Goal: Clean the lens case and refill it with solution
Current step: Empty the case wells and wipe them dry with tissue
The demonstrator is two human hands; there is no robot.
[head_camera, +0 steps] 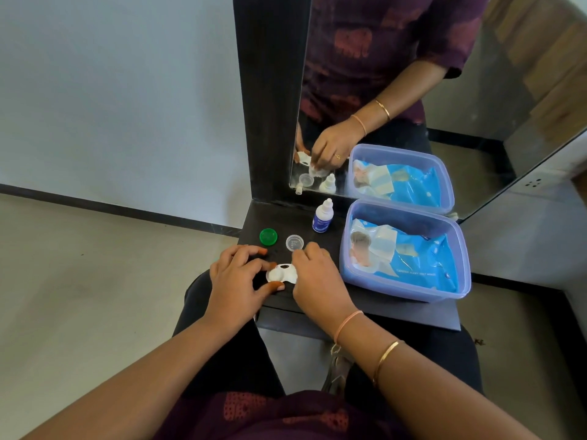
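Already both hands pinch the lens case at the shelf edge: left hand, right hand. A slip could drop it.

Lens case: white, open, flat on dark shelf, near edge.
Green cap: off, lying behind case.
Clear cap: off, beside green cap.
Solution bottle: white, blue label, upright, capped.

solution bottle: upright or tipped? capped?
Upright. The bottle stands on its base on the dark shelf, nozzle end up, beside the blue tub, untouched by either hand. A white tip shows on top; capped or bare, cannot tell.
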